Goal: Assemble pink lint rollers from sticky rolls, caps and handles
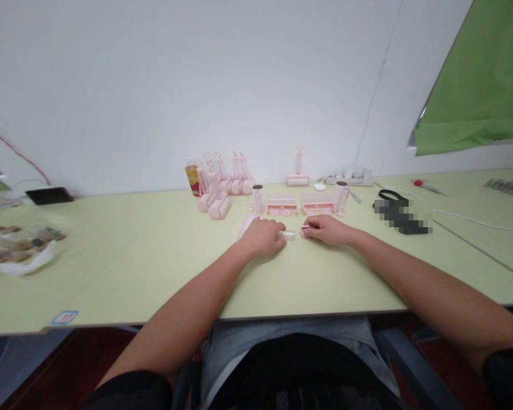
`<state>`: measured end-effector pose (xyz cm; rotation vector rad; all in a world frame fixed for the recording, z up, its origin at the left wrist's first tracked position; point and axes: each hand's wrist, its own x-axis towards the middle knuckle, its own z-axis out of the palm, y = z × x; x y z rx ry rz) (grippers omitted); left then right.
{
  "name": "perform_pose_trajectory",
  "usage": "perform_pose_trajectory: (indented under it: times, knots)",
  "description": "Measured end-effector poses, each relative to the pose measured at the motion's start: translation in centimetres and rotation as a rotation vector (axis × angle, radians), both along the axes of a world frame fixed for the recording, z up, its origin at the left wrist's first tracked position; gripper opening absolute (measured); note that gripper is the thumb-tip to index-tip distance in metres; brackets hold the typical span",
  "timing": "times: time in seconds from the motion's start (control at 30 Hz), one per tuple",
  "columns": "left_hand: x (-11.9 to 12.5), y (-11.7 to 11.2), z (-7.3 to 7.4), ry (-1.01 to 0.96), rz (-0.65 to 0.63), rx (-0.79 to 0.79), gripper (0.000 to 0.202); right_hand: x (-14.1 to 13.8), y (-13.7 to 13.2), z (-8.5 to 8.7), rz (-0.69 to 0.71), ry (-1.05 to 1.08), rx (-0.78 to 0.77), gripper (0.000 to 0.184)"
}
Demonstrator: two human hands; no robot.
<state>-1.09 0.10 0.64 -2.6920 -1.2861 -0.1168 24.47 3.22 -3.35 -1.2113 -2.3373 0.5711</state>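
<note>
My left hand (263, 236) is closed around a clear plastic tube (286, 234) whose end sticks out to the right, low over the table. My right hand (327, 229) pinches a small whitish-pink part (304, 229) between thumb and fingers, a short gap away from the tube's end. Behind the hands lie two pink roller covers (281, 206) (318, 205), flanked by two upright rolls, one at the left (257, 200) and one at the right (341, 196). A pale flat sheet (244, 226) lies partly under my left hand.
Several pink lint rollers (220, 202) stand at the back left near a red-yellow carton (193, 179); another roller (298, 171) is by the wall. A power strip (353, 175), a black strap (391, 196) and a red-tipped tool (427, 186) lie right. Clutter (21, 247) covers the far left.
</note>
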Motion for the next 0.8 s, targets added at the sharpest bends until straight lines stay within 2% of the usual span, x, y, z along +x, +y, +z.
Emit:
perform_pose_trajectory:
  times: [0.8]
  knots:
    - [0.09,0.1,-0.19,-0.013,0.005,-0.007,0.041,0.12,-0.03,-0.1,-0.008,0.008,-0.029,0.03]
